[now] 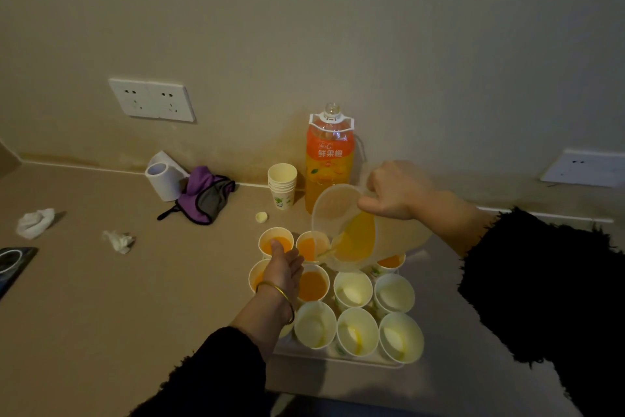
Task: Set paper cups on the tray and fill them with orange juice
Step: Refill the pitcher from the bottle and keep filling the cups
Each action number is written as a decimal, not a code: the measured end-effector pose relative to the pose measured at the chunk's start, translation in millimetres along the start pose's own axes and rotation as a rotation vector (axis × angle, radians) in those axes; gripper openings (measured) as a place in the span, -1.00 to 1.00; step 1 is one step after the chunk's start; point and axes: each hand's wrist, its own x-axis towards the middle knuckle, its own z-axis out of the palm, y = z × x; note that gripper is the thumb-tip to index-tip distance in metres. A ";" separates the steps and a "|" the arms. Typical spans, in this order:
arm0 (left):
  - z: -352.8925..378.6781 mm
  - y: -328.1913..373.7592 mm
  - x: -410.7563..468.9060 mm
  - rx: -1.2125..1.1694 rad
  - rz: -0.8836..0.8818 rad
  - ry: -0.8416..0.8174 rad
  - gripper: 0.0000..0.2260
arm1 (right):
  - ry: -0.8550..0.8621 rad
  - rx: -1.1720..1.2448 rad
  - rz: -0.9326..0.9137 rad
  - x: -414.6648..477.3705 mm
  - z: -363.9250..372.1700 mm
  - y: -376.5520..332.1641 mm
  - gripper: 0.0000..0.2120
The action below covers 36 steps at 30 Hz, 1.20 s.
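Right hand (395, 192) grips the rear of a translucent pitcher (351, 230), tipped so juice runs from its lip into a back-row paper cup (311, 247) on the tray (338, 358). Left hand (284, 268) reaches out with fingers straight and together, tips at the rims of the filled cups, seemingly steadying them. 5 cups show juice; 5 nearer ones (357, 330) are almost dry. Paper cups are light, thin-walled and easily tipped or crushed, so a flat touch at the rim suits them better than a squeeze. Pitcher weight probably shifts forward with the liquid, which calls for a firm hold and slow tilt. An uncapped bottle (329, 159) stands behind on the table (101, 298).
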 end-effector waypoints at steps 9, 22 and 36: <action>17.9 -8.2 -3.5 0.047 -0.017 -0.034 -0.36 | 0.037 -0.044 0.071 -21.7 5.5 26.0 -0.44; 34.7 -17.6 -4.5 0.107 -0.014 -0.064 -0.37 | -0.026 -0.032 0.201 -57.0 11.0 39.7 -0.60; 42.6 -16.5 -6.2 0.141 -0.046 -0.092 -0.35 | -0.097 -0.003 0.267 -55.1 26.8 32.0 -0.57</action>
